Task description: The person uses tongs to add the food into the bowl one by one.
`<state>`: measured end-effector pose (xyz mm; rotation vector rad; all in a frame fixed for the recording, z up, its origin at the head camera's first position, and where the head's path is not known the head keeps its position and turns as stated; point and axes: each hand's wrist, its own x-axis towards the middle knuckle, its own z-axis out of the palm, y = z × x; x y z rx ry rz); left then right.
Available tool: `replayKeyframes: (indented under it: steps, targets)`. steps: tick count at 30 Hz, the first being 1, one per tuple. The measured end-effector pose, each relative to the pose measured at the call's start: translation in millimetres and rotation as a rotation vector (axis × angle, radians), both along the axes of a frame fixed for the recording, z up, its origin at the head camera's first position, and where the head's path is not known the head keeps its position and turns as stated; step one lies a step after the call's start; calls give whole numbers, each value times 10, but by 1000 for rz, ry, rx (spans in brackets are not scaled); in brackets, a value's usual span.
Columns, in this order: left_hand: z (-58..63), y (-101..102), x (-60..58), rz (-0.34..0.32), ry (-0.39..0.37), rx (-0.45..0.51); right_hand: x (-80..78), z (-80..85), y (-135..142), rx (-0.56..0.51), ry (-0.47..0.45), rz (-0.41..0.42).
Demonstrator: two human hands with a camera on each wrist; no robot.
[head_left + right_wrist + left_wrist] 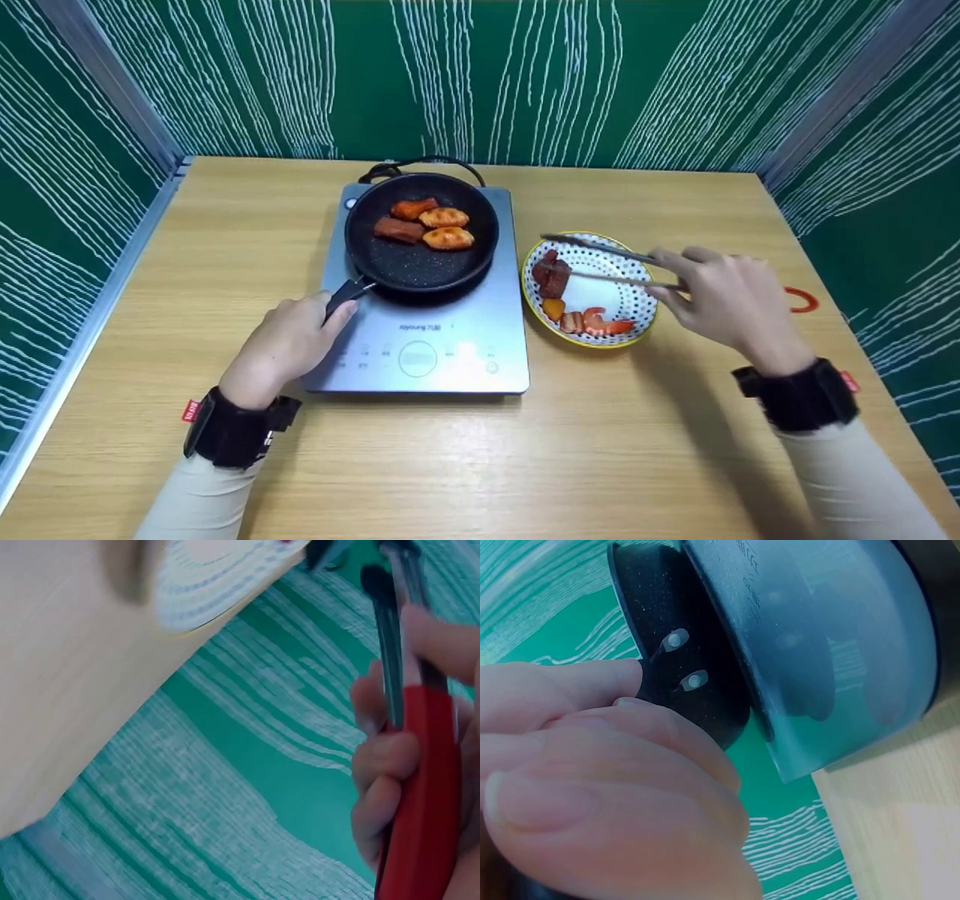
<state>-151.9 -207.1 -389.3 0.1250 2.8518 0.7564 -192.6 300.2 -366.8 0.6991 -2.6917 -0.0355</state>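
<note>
My left hand (289,341) grips the handle (345,297) of a black frying pan (420,271), which sits on an induction cooker (480,300). Two golden-brown oval pieces (448,238), a reddish-brown slab (399,230) and an orange-brown drumstick-shaped piece (412,208) lie in the pan. My right hand (727,300) holds tongs (600,247) with red grips (427,795); their arms are spread over a dotted plate (611,300). The lower arm's tip overlaps dark brown pieces (555,281) there. Beside these lie an orange lump (553,308), a striped piece (572,322) and a shrimp (606,322).
The cooker's black cord (442,158) loops behind the pan. A wooden table (465,465) carries everything, with green panels (367,82) patterned in white lines at its back and sides. The plate stands close to the cooker's right edge.
</note>
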Motion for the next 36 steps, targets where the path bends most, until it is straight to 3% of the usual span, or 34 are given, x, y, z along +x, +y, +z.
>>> replayKeyframes:
  steps: [7,15,21,27,36]
  targets:
    - [-8,7,0,5,2,-4,-56,14,271,108,-83,41]
    - [-12,12,7,11,13,1,-206,66,344,127,-46,141]
    - [-13,10,2,5,12,7,-310,65,313,122,-124,100]
    - [-9,19,7,-1,6,17,-311,47,320,124,-210,33]
    - [-9,15,8,5,8,13,-210,71,434,163,-173,2]
